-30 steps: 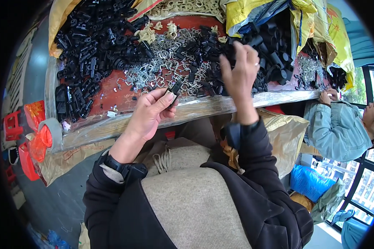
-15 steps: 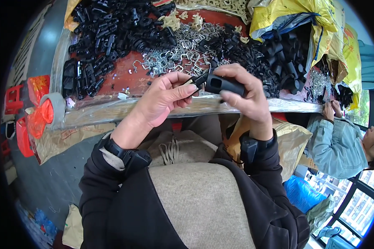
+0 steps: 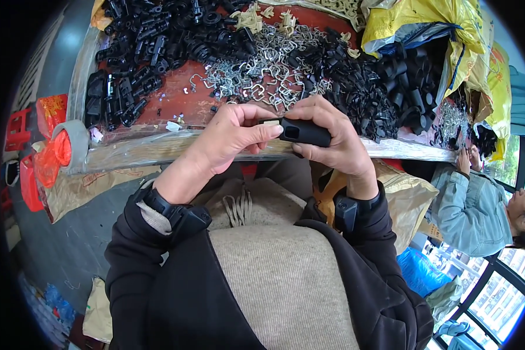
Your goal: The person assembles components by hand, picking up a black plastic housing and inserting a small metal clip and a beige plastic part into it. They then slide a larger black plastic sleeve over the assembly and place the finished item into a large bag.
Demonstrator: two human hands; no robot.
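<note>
Above the table's front edge, my right hand (image 3: 338, 134) is closed round a black plastic sleeve (image 3: 309, 133) with a rectangular slot in its side. My left hand (image 3: 230, 134) pinches a small black part with a cream piece (image 3: 272, 122) on it, held at the sleeve's left end. The fingers hide most of that part, so how far it sits inside the sleeve cannot be seen. Behind my hands lie bent metal wire clips (image 3: 274, 76) and a heap of small black plastic pieces (image 3: 353, 87). Loose black sleeves (image 3: 405, 87) are piled to the right.
Black moulded assemblies (image 3: 140, 52) cover the table's back left. A yellow sack (image 3: 414, 23) stands at the back right. The wooden table edge (image 3: 134, 153) is wrapped in plastic. A co-worker in a light blue jacket (image 3: 472, 207) handles parts at the far right.
The sleeve and the small part have come together, end to end. My right fingers have closed more fully round the sleeve. The view has shifted slightly.
</note>
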